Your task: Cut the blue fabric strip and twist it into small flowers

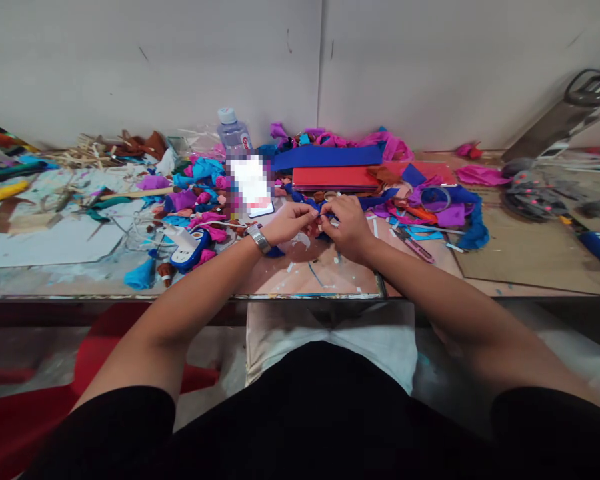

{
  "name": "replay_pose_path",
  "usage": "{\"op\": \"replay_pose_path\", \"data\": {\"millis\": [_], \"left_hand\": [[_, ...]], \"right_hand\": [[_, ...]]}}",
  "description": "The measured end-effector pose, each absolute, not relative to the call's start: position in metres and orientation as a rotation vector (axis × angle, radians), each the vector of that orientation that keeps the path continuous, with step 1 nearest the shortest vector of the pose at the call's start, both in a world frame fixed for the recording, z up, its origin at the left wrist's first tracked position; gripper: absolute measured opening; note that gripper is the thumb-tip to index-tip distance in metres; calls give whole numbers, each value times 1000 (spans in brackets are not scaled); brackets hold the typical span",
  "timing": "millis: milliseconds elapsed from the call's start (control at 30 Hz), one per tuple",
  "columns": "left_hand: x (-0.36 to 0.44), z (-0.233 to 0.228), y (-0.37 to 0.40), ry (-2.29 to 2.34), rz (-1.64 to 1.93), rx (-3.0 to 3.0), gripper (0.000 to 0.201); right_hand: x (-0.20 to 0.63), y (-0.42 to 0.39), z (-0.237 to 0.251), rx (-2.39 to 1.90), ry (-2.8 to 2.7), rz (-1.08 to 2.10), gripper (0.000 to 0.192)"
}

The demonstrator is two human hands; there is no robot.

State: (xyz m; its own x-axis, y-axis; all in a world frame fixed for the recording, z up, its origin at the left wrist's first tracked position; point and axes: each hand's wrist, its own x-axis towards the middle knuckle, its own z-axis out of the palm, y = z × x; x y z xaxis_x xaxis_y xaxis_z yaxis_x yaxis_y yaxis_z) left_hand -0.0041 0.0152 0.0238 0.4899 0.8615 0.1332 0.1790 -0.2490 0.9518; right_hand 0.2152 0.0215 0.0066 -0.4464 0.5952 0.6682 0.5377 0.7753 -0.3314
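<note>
Over the middle of the table my left hand (287,222) and my right hand (349,227) meet, fingertips almost touching. Both are closed in a pinch on a small dark blue piece of crepe paper (319,208), mostly covered by the fingers. A metal-banded watch (259,239) circles my left wrist. Just behind the hands lie a stack of red sheets (335,178) and a folded blue strip (327,157). Twisted scraps of blue, purple and orange paper surround a tape roll (435,199) to the right. A pink utility knife (417,248) rests beside my right forearm.
A bottle (235,133) stands behind a blurred, bright phone-like screen (251,180). Left of it are a blue-and-white power strip (190,252) with a plug, scattered paper scraps, and white boards (80,243). Brown cardboard (520,250) and a metal post (550,127) occupy the right.
</note>
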Motion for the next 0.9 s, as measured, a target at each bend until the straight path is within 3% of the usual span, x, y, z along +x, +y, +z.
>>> {"op": "replay_pose_path", "data": {"millis": [167, 267, 400, 500, 667, 900], "left_hand": [[-9, 20, 17, 982, 908, 2083, 58], [-15, 20, 21, 1095, 941, 2498, 40], [-17, 24, 23, 1095, 915, 2720, 39], [-13, 24, 19, 1116, 963, 2527, 45], [-5, 21, 14, 916, 804, 1709, 75], [-4, 22, 13, 807, 741, 1427, 56]], "right_hand": [[214, 21, 5, -870, -2119, 166, 10], [208, 22, 3, -925, -1994, 416, 11], [202, 25, 1, -934, -1863, 758, 18], [205, 25, 4, -931, -1916, 636, 17], [215, 26, 7, -883, -2092, 213, 12], [219, 28, 11, -811, -2198, 94, 10]]}}
